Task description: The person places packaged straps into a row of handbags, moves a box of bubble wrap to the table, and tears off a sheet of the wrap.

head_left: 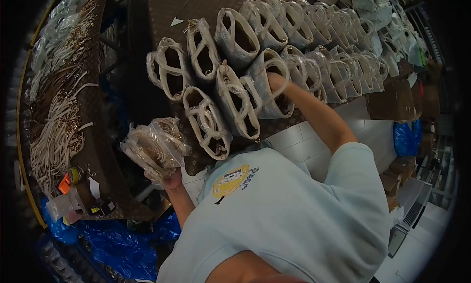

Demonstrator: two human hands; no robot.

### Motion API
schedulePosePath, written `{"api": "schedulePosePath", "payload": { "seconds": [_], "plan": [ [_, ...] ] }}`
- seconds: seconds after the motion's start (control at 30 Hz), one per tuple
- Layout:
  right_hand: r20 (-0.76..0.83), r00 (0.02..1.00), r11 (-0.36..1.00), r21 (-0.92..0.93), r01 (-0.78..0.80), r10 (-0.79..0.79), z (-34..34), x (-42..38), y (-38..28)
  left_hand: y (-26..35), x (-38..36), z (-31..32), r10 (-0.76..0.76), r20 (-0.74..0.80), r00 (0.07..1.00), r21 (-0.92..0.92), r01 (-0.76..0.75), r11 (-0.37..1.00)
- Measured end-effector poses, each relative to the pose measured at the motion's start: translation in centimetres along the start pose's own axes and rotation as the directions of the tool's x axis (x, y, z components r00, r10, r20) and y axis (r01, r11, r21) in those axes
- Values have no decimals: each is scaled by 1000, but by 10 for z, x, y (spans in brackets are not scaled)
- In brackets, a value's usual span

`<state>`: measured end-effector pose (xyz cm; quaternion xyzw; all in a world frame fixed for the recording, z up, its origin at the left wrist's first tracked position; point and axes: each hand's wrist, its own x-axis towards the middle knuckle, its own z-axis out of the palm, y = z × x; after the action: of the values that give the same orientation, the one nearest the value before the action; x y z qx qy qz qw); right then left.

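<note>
My left hand (171, 179) is closed on a bundle of clear plastic packets (156, 148) with gold chain straps inside, held just off the table's near edge. My right hand (277, 82) reaches forward with the arm stretched out. Its fingers grip the rim of a plastic-wrapped brown bag (269, 72) standing in a row on the brown patterned table (196, 8). More wrapped bags of the same kind (208, 123) lie closer to me, between the two hands.
Rows of wrapped bags (338, 42) run to the far right. A second brown surface on the left carries white straps (56, 136) and gold chains (73, 42). Blue plastic sheeting (117, 246) lies below. Cardboard boxes (392, 99) stand at the right.
</note>
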<state>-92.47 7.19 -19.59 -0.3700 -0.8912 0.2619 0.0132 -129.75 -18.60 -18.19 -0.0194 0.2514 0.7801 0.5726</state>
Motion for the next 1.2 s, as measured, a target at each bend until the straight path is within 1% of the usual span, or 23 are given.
{"api": "schedulePosePath", "payload": {
  "seconds": [0.03, 0.1, 0.13, 0.17, 0.2, 0.23, 0.27, 0.4, 0.43, 0.5, 0.53, 0.57, 0.67, 0.7, 0.73, 0.77, 0.8, 0.87, 0.93, 1.0, 1.07, 1.13, 1.2],
  "plan": [
    [5, 1000, 1000, 7, 4, -4, -4, 1, -10, 1, -2, 1, 3, -8, 1000, 4, -3, 1000],
    [316, 944, 984, -177, -39, 94, -25, 3, -37, 1, -3, 3, -43, 3, 999, -40, 43, 998],
    [350, 889, 954, -154, -256, 295, -43, 0, -67, 1, -4, 5, -43, -2, 999, -36, 43, 998],
    [356, 887, 955, -149, -256, 294, -25, -9, -64, 1, -6, 6, -71, 70, 995, -52, 74, 996],
    [127, 960, 831, 481, -279, 250, 7, -19, -45, -3, -5, 9, -90, 148, 985, -73, 101, 992],
    [19, 973, 966, 113, -233, 232, 43, -21, -11, -7, -5, 13, -83, 145, 986, -74, 95, 993],
    [-88, 973, 932, -281, -228, 211, 79, -23, 23, -9, -6, 18, -42, 149, 988, -52, 50, 997],
    [40, 975, 976, -11, -219, 219, -5, -25, -71, -8, -7, 26, 4, -37, 999, 19, -3, 1000],
    [-200, 977, 997, -30, 68, -72, 8, -20, -57, -7, -7, 24, 14, -47, 999, 18, -13, 1000],
    [-109, 964, 962, 104, 253, -242, 10, -17, -33, -4, -8, 19, 39, 80, 996, 64, -44, 997],
    [229, 960, 959, 267, 96, -160, -10, -13, -37, -3, -10, 25, 37, 50, 998, 72, -40, 997],
    [479, 872, 992, 21, -123, 98, 7, 5, -14, -3, -9, 25, 44, 49, 998, 67, -48, 997],
    [258, 962, 981, -146, 132, -91, 31, -2, 32, -3, -11, 21, 47, 61, 997, 41, -49, 998],
    [147, 989, 974, 224, -25, -8, 37, -8, 31, -5, -11, 15, 84, -26, 996, 52, -83, 995],
    [33, 997, 807, 586, -79, 74, 44, -15, 30, -4, -13, 5, 122, -115, 986, 71, -114, 991],
    [207, 906, 523, 760, -387, 370, 10, -14, 1, -1, -1, -55, 173, -244, 954, 83, -157, 984],
    [444, 708, 123, 795, -594, 549, -14, -11, -23, -2, -2, -62, 181, -234, 955, 69, -169, 983],
    [286, 768, -99, 954, -282, 573, -34, -16, -24, -7, -8, -19, 135, -146, 980, 27, -133, 991],
    [-114, 792, 370, 917, -148, 600, -102, -24, -110, -8, -12, 5, 107, -81, 991, 9, -107, 994],
    [-625, 694, 840, 540, 51, 359, -140, -27, -163, -10, -15, 15, 74, -42, 996, 11, -74, 997],
    [-518, 847, 742, 613, 272, 117, -143, -20, -223, -17, -24, 18, 28, -33, 999, 29, -27, 999],
    [-196, 980, 690, 714, 118, 34, -117, -5, -253, -19, -23, 22, -12, -4, 1000, 49, 13, 999],
    [209, 977, 217, 953, -213, 40, -105, 15, -271, -19, -18, 25, -41, 9, 999, 75, 40, 996]
  ]
}}
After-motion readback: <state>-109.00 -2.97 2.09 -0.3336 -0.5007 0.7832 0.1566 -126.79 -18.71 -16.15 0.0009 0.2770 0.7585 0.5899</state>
